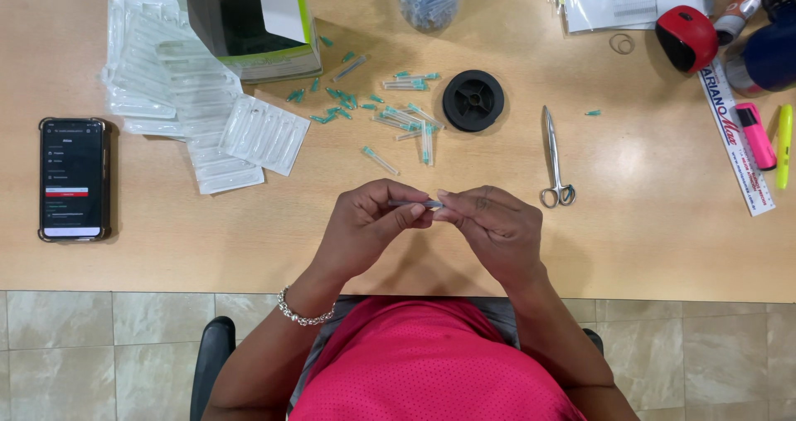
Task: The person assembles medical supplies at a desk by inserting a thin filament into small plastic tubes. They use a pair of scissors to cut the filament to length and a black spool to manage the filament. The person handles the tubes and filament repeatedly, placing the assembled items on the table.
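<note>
Grey and slender, a capped needle (419,204) is being pinched between the fingers of the left hand (365,222) and right hand (497,226), above the smooth wooden worktop (647,214), near steel scissors (554,160) and scattered teal-hubbed needles (390,106).

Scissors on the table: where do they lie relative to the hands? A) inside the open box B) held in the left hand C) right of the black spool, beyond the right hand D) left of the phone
C: the metal scissors lie flat on the table, right of the black spool and just beyond the right hand, untouched; the left hand joins it in pinching a small needle piece.
</note>
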